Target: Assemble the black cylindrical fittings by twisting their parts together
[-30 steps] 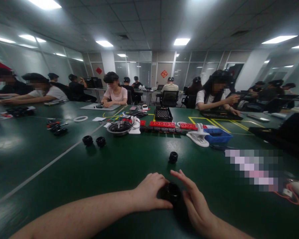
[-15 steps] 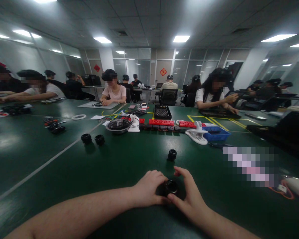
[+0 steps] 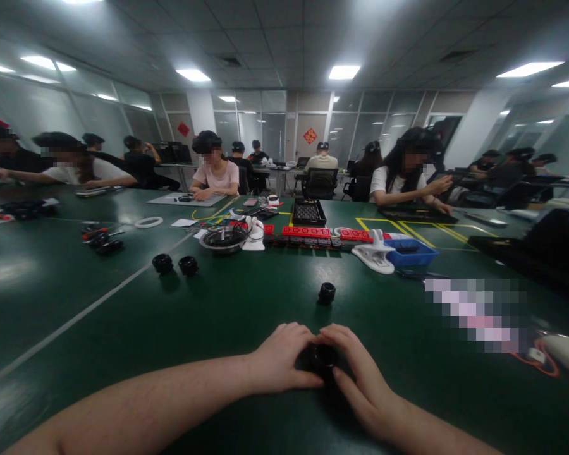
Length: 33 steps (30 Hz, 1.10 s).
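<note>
A round black fitting with a hole in its top (image 3: 323,357) stands on the green table (image 3: 246,309) between my hands. My left hand (image 3: 287,357) is wrapped round its left side, thumb at the front and fingers behind. Curved about the right side, my right hand (image 3: 363,376) has its fingers at the back and its thumb near the front; both touch the piece. Just beyond them stands a similar black fitting (image 3: 327,292). Two more, one black fitting (image 3: 162,264) beside another (image 3: 188,265), sit farther left.
Beyond lie a metal bowl of dark parts (image 3: 224,249), red blocks (image 3: 308,232), a white clamp (image 3: 375,258) and a blue bin (image 3: 412,254). Hand tools (image 3: 102,239) lie at left, a black case (image 3: 545,253) at right. Co-workers sit across the table.
My right hand's fingers have closed in around the back of the black fitting, and its thumb has shifted slightly right. My left hand stays round the piece.
</note>
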Each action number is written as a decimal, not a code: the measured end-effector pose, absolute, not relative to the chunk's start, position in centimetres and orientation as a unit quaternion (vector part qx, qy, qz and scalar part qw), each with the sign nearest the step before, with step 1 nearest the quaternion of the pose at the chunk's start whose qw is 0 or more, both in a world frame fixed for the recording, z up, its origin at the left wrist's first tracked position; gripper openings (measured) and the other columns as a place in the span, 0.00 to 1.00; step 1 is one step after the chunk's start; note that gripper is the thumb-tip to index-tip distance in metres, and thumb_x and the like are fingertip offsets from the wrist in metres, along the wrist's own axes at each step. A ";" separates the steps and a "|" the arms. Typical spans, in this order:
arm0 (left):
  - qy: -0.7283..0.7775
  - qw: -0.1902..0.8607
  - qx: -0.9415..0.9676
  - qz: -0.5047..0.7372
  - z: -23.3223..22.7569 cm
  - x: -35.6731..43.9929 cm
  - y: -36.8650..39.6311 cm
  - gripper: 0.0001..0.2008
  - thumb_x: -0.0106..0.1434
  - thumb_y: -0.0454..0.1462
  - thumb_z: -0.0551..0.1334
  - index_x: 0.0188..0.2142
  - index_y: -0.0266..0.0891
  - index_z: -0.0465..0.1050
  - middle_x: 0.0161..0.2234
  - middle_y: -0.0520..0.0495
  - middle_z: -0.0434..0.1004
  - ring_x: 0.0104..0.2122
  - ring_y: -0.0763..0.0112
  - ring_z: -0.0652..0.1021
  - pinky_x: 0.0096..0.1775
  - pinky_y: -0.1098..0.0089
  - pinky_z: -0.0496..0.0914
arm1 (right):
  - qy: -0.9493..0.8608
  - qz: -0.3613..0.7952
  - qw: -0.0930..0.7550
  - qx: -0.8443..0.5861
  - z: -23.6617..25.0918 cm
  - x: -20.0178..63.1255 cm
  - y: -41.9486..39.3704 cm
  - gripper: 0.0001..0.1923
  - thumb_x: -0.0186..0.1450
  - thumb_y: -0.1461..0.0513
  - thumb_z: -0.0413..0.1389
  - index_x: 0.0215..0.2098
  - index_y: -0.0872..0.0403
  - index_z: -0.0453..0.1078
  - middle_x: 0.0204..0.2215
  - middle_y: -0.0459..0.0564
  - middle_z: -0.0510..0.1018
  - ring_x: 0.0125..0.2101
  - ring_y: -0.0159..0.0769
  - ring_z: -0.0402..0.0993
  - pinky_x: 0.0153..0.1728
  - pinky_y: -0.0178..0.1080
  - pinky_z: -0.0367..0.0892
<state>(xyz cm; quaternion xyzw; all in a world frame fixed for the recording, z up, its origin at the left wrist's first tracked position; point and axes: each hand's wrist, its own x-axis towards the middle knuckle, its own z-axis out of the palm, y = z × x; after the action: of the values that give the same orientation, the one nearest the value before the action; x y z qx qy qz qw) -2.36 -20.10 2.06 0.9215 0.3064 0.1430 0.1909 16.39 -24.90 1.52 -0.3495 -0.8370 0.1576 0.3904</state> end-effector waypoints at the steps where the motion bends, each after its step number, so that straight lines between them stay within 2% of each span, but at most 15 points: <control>1: 0.307 0.192 0.921 0.141 2.1 -2.4 -20.1 0.24 0.51 0.50 0.62 0.43 0.40 0.63 0.38 0.48 0.68 0.37 0.64 0.68 0.39 0.66 0.62 | -0.840 0.157 0.391 -0.341 1.6 16.5 -25.0 0.24 0.59 0.68 0.42 0.53 0.51 0.51 0.47 0.53 0.64 0.50 0.42 0.59 0.49 0.48 0.59; 6: 0.311 0.189 0.921 0.141 1.9 -2.4 -20.1 0.22 0.50 0.50 0.63 0.39 0.39 0.64 0.38 0.49 0.68 0.37 0.65 0.68 0.39 0.67 0.62 | -0.818 0.157 0.404 -0.379 1.6 16.5 -24.8 0.22 0.60 0.66 0.44 0.53 0.52 0.52 0.47 0.54 0.65 0.49 0.42 0.60 0.49 0.48 0.60; 9: 0.307 0.188 0.922 0.144 1.9 -2.3 -20.1 0.22 0.50 0.49 0.63 0.40 0.39 0.64 0.38 0.49 0.68 0.37 0.65 0.68 0.39 0.68 0.62 | -0.811 0.148 0.399 -0.401 1.5 16.3 -24.5 0.21 0.61 0.63 0.47 0.52 0.53 0.52 0.47 0.55 0.64 0.48 0.42 0.61 0.48 0.47 0.61; 17: 0.311 0.197 0.919 0.140 1.8 -2.3 -20.0 0.20 0.52 0.48 0.62 0.39 0.40 0.65 0.37 0.49 0.68 0.37 0.65 0.68 0.38 0.68 0.62 | -0.791 0.111 0.408 -0.442 1.3 16.0 -24.3 0.25 0.57 0.57 0.53 0.51 0.55 0.53 0.41 0.55 0.65 0.42 0.43 0.64 0.42 0.46 0.64; 25: 0.311 0.191 0.921 0.134 1.9 -2.2 -20.0 0.18 0.52 0.48 0.61 0.38 0.40 0.65 0.37 0.49 0.68 0.36 0.65 0.68 0.37 0.68 0.62 | -0.781 0.081 0.420 -0.456 1.1 16.0 -24.2 0.28 0.51 0.60 0.59 0.47 0.52 0.53 0.32 0.49 0.67 0.34 0.40 0.67 0.36 0.45 0.65; 33: 0.312 0.192 0.920 0.141 2.0 -2.3 -20.1 0.18 0.51 0.47 0.63 0.37 0.39 0.65 0.36 0.49 0.68 0.36 0.65 0.68 0.37 0.68 0.62 | -0.799 0.092 0.423 -0.417 0.9 15.8 -24.0 0.24 0.53 0.66 0.54 0.47 0.51 0.54 0.35 0.50 0.70 0.36 0.40 0.69 0.37 0.44 0.66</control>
<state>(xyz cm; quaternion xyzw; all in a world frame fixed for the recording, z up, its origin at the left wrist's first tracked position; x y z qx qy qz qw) -2.26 -20.06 1.96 0.9196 0.3120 0.1411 0.1924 15.79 -24.03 0.94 -0.4174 -0.7991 0.0916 0.4229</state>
